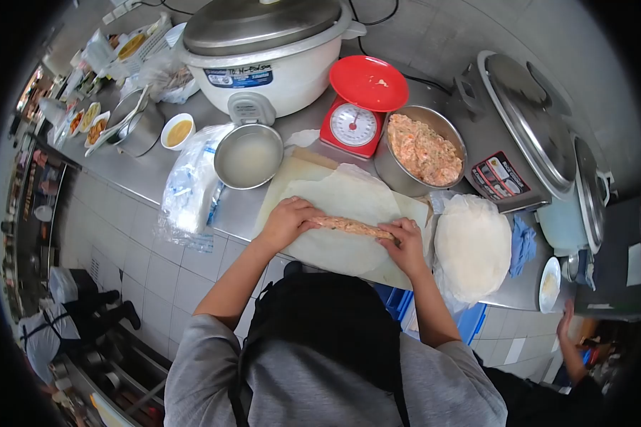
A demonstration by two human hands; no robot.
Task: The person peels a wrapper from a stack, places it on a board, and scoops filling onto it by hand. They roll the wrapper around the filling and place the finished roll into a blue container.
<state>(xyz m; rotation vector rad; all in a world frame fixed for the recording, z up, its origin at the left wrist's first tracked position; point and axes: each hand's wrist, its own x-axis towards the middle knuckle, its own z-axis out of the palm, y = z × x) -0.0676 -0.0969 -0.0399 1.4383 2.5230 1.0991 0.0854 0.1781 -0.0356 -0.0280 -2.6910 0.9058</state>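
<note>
A log of orange-pink minced filling (pixel 352 226) lies across a thin, pale round wrapper sheet (pixel 335 191) on the counter. At the log's left end, my left hand (pixel 290 219) is closed, its fingers pinching the filling. My right hand (pixel 404 243) grips the opposite end, thumb and fingers curled about it. Beneath the wrapper is a brownish board or paper (pixel 310 158). To the right sits a stack of round wrappers (pixel 472 245) in plastic. Behind my hands stands a metal pot of the same-looking filling (pixel 426 151).
A red scale (pixel 354 124) with a red dish, a bowl of cloudy liquid (pixel 249 158) and a plastic packet (pixel 192 185) line the counter. Large cookers (pixel 263 64) stand behind. Another person's hand (pixel 565 324) shows at right; a second person (pixel 57 324) is at lower left.
</note>
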